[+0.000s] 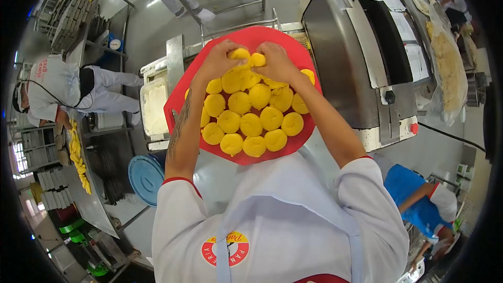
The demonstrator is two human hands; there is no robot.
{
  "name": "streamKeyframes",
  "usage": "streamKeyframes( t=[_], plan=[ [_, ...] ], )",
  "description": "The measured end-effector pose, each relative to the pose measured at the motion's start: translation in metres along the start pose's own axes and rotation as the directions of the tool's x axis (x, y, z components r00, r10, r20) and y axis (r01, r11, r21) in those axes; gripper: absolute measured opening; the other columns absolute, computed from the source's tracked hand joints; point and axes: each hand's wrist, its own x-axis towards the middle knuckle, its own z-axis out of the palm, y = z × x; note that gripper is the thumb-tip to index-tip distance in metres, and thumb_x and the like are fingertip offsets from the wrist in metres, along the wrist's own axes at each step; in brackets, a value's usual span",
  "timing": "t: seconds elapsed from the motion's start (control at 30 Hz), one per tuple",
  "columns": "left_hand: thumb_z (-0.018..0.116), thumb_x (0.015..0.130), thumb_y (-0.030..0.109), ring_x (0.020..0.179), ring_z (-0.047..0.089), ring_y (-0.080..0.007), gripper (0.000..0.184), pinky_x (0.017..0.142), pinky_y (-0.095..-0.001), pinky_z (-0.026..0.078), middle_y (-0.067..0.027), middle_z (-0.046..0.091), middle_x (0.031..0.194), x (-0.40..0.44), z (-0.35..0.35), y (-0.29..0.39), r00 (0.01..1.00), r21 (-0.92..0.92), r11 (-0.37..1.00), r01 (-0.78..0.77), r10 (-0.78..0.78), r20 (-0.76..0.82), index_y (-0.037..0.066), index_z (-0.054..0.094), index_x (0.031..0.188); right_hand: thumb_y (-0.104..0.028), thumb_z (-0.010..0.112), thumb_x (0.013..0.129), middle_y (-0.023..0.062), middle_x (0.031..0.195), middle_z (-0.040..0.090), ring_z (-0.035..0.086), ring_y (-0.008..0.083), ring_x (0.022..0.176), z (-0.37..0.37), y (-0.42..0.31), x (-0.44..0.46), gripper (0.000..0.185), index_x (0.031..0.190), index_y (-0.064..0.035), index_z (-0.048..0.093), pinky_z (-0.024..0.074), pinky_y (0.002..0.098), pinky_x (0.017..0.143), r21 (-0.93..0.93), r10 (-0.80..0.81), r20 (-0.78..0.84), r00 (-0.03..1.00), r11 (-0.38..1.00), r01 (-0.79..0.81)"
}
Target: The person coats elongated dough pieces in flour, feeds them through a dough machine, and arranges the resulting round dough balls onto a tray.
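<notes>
A red board (293, 149) lies in front of me with several round yellow dough pieces (251, 124) spread over it. Near its far edge my left hand (221, 61) is closed around a yellow dough piece (240, 55). Beside it my right hand (276, 62) grips a smaller dough ball (258, 60). Just below both hands lies a larger, uneven yellow dough mass (240, 80). My forearms cover parts of the board's sides and some of the pieces there.
A large metal machine (335, 57) with a red button stands close on the right. At left are a white tub (155, 107) and a blue round lid (146, 180). A co-worker (63, 86) stands at a side table with yellow dough strips (77, 152). Another person (419, 194) is at lower right.
</notes>
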Motion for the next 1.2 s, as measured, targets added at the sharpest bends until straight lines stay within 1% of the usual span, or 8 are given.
streamKeyframes(
  t=[0.27,0.37,0.5,0.6,0.73,0.8,0.93,1.2],
  plan=[
    [0.057,0.099,0.042,0.079,0.067,-0.0182,0.035,0.066,-0.0307,0.055,-0.0062,0.067,0.097,0.017,0.009,-0.028,0.916,-0.889,0.437,0.134,-0.398,-0.058,0.010,0.059,0.113,-0.022,0.077,0.084,0.0110,0.101,0.069,0.067,0.0196,0.089,-0.057,-0.035,-0.021,0.042,0.115,-0.0037,0.054,0.0543,0.0346,0.082,0.942,0.575,-0.262,0.775,0.327,0.076],
    [0.064,0.095,0.042,0.074,0.066,-0.0157,0.038,0.065,-0.0298,0.056,-0.0038,0.065,0.085,0.040,-0.001,-0.065,0.998,-0.931,-0.359,0.066,0.031,0.059,0.007,0.058,0.110,-0.024,0.075,0.086,0.0152,0.110,0.068,0.068,0.0255,0.095,-0.071,-0.023,-0.044,0.049,0.126,-0.0050,0.055,0.0541,0.0369,0.086,0.413,0.334,-0.582,0.741,0.907,-0.084],
    [0.070,0.090,0.027,0.079,0.065,-0.0117,0.027,0.072,-0.0266,0.055,-0.0051,0.069,0.095,0.027,-0.013,0.063,0.987,-0.613,0.782,-0.115,0.018,-0.162,0.003,0.069,0.104,-0.029,0.073,0.086,0.0167,0.116,0.067,0.066,0.0332,0.102,-0.097,-0.070,-0.052,0.047,0.128,-0.0114,0.060,0.0528,0.0375,0.085,0.037,-0.078,-0.375,0.924,0.994,0.099],
    [0.070,0.087,0.015,0.086,0.065,-0.0128,0.024,0.078,-0.0256,0.054,-0.0050,0.070,0.103,0.013,0.020,0.107,0.966,-0.230,0.959,-0.165,0.205,0.159,0.000,0.069,0.107,-0.025,0.072,0.088,0.0140,0.108,0.068,0.067,0.0261,0.094,-0.123,-0.075,-0.037,0.045,0.127,-0.0084,0.059,0.0537,0.0339,0.082,0.419,0.165,-0.461,0.872,0.907,0.050],
    [0.071,0.088,0.015,0.083,0.065,-0.0144,0.023,0.078,-0.0263,0.053,-0.0061,0.068,0.106,0.006,0.021,0.119,0.979,-0.426,0.881,-0.203,0.186,-0.083,0.000,0.068,0.104,-0.018,0.072,0.090,0.0068,0.102,0.063,0.063,0.0124,0.089,-0.138,-0.063,-0.034,0.043,0.127,-0.0027,0.057,0.0539,0.0271,0.079,0.819,0.321,-0.426,0.846,0.534,0.209],
    [0.069,0.090,0.019,0.074,0.062,-0.0155,0.023,0.073,-0.0281,0.053,-0.0072,0.065,0.103,0.008,-0.027,0.121,0.943,-0.876,0.365,-0.315,0.225,-0.246,0.001,0.066,0.105,-0.017,0.072,0.090,0.0072,0.103,0.063,0.064,0.0140,0.090,-0.143,-0.060,-0.040,0.047,0.131,-0.0039,0.052,0.0549,0.0284,0.079,0.873,0.309,-0.377,0.873,0.434,0.223],
    [0.057,0.099,0.029,0.063,0.055,-0.0156,0.033,0.060,-0.0283,0.047,-0.0085,0.060,0.093,0.006,-0.097,0.182,0.652,-0.638,0.450,-0.625,-0.148,-0.744,-0.001,0.061,0.111,-0.013,0.070,0.091,0.0075,0.103,0.062,0.065,0.0169,0.091,-0.152,-0.068,-0.048,0.056,0.140,-0.0068,0.043,0.0571,0.0311,0.080,0.959,0.250,-0.275,0.929,0.146,0.244],
    [0.053,0.101,0.028,0.074,0.056,-0.0163,0.032,0.059,-0.0296,0.044,-0.0080,0.061,0.097,-0.036,-0.115,0.238,0.861,-0.753,0.434,-0.495,0.359,-0.359,-0.002,0.061,0.110,-0.020,0.075,0.088,0.0065,0.108,0.062,0.065,0.0160,0.096,-0.140,-0.048,-0.049,0.061,0.141,-0.0115,0.048,0.0554,0.0314,0.083,0.895,0.143,-0.132,0.981,0.442,0.056]
  ],
)
